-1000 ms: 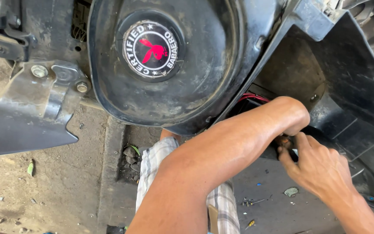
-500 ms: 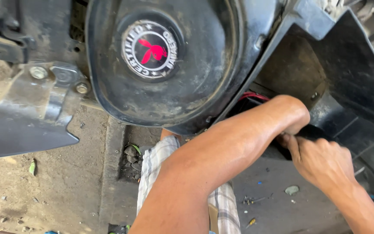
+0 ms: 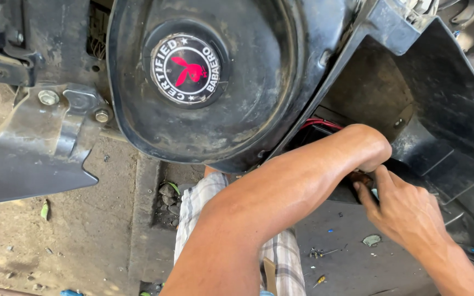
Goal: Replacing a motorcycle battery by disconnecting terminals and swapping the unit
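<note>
Scooter fairing panel [image 3: 440,115]: left hand [image 3: 371,151] reaches inside, grip hidden; right hand [image 3: 407,211], at 5 o'clock, pinches a small part; steady both wrists.

Round red-and-white sticker [image 3: 187,68] on black dome cover [image 3: 248,115], two bolts [image 3: 48,97], plaid shorts [image 3: 281,252], dusty ground [image 3: 83,241]

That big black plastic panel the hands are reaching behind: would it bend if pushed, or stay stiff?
The black panel looks like thin moulded plastic, so it would probably flex a little and spring back. It seems light for its size. Its dusty surface likely gives fair grip. The left hand reaches in behind it, beside the right hand.
</note>
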